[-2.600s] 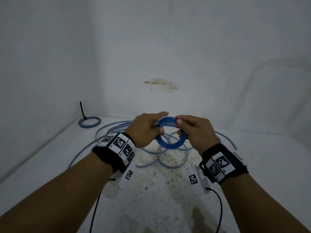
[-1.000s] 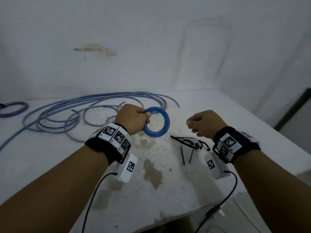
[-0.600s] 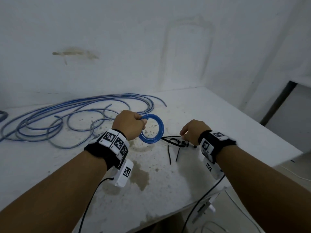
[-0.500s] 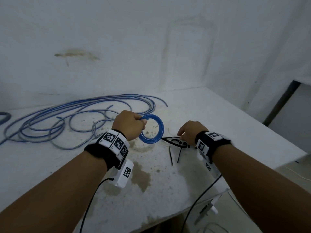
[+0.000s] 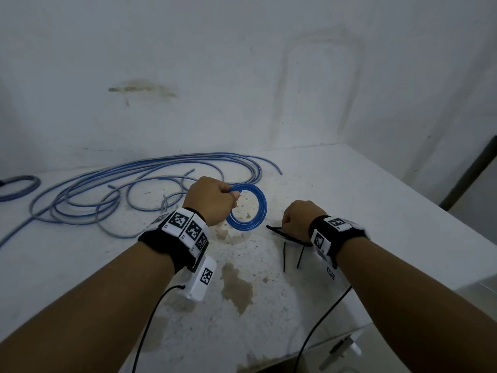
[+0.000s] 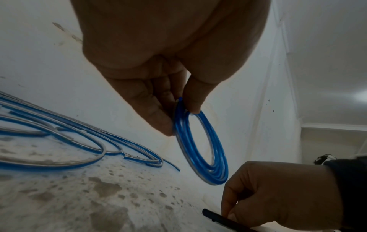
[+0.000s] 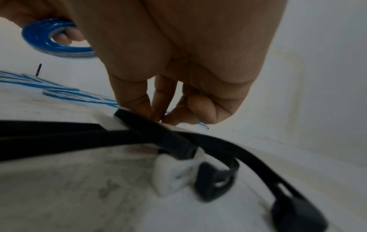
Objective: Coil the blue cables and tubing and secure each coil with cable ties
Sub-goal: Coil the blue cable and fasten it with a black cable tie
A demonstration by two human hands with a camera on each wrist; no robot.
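My left hand holds a small coil of blue tubing upright just above the table, thumb and fingers pinching its top edge. The same blue coil hangs beside my right hand. My right hand is down on the table, right of the coil, with its fingertips pinching one strap of a small heap of black cable ties. More of the cable ties poke out from under that hand. Long loose blue cables lie spread on the table to the left.
A tied grey-blue coil lies at the far left by the wall. The white table is stained in the middle and ends at an edge close on the right and front. A small white piece lies among the ties.
My right hand let go of the coil and moved down and right onto the black cable ties. The left hand kept the coil. My view swung to the right.
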